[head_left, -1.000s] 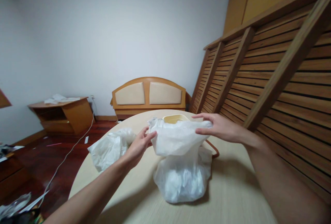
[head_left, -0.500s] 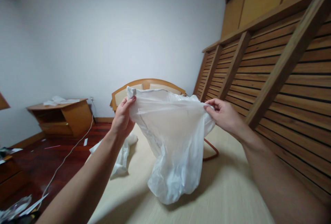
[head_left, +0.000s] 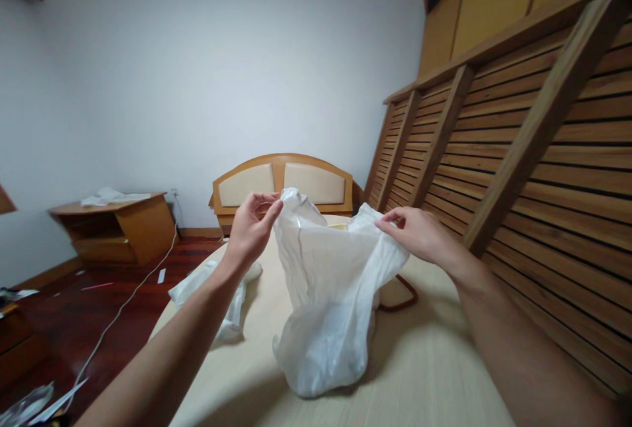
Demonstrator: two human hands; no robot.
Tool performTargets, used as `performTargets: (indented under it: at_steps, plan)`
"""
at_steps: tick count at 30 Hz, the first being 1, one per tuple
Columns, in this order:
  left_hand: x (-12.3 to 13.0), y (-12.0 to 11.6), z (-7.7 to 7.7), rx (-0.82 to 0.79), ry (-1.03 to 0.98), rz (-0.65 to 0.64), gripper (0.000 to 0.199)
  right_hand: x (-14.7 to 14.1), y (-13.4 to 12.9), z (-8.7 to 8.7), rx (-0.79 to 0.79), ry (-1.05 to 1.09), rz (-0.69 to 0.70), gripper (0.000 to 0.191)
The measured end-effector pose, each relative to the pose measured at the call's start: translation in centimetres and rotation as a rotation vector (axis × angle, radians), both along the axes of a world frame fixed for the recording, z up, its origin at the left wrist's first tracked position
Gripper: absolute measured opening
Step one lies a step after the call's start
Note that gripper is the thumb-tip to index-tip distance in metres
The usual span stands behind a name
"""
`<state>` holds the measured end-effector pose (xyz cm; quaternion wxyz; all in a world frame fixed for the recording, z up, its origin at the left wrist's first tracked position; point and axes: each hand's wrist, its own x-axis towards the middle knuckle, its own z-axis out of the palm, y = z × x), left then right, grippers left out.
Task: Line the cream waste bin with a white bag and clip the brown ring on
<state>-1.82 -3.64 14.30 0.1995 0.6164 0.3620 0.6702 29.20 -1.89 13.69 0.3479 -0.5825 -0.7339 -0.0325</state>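
A thin white plastic bag (head_left: 328, 302) hangs between my hands, its bottom low over the pale tabletop (head_left: 434, 361); whether it rests there I cannot tell. My left hand (head_left: 254, 223) pinches the bag's upper left corner between thumb and fingers. At the upper right of its rim, my right hand (head_left: 412, 229) pinches the plastic the same way. The bag's mouth sags between them, and its bottom looks bulged; what is inside cannot be made out. Behind the bag, a reddish-brown bent rod (head_left: 407, 295) lies partly hidden.
Another crumpled white plastic bag (head_left: 237, 308) lies on the table at left, partly behind my left forearm. A wooden slatted frame (head_left: 518, 150) leans along the right. A headboard (head_left: 281, 164) and a small wooden cabinet (head_left: 133, 229) stand farther back. A white cable (head_left: 131, 299) crosses the floor.
My hands have come closer together, the left one moving right. The bag's stretched rim has slackened and dipped in the middle, uncovering more of the headboard.
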Motion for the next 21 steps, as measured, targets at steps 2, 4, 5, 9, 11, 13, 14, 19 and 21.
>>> performTargets:
  at_steps: [2, 4, 5, 9, 11, 13, 14, 19, 21]
  plan:
    - [0.1, -0.5, -1.0, 0.033, 0.156, 0.217, 0.034, 0.0, 0.2, -0.6, -0.052, 0.027, 0.039, 0.034]
    - [0.2, -1.2, -2.1, 0.027, 0.313, 0.377, 0.033, 0.2, 0.6, -1.4, -0.088, 0.064, 0.088, 0.037]
    - [0.3, -1.5, -2.7, -0.037, 0.409, 0.381, 0.032, 0.4, 0.8, -1.8, -0.105, 0.083, 0.116, 0.038]
    - [0.7, -1.4, -5.7, -0.385, 0.625, 0.181, 0.038, 0.7, 1.2, -2.8, -0.242, 0.131, 0.32, 0.044]
    - [1.0, -0.5, -7.2, -0.45, 0.518, 0.07, 0.047, 0.6, 1.0, -2.7, -0.298, 0.143, 0.444, 0.045]
    - [1.3, 0.5, -8.3, -0.471, 0.349, -0.026, 0.053, 0.4, 0.5, -2.5, -0.316, 0.161, 0.545, 0.044]
    - [1.4, 0.9, -8.7, -0.473, 0.254, -0.074, 0.053, 0.3, 0.3, -2.4, -0.317, 0.174, 0.579, 0.043]
    - [1.3, 1.0, -8.3, -0.59, -0.14, -0.192, 0.052, 0.5, 0.0, -2.0, -0.341, 0.34, 0.656, 0.053]
    - [0.7, 0.6, -7.1, -0.549, -0.292, -0.175, 0.05, 0.8, 0.3, -1.7, -0.283, 0.457, 0.633, 0.056]
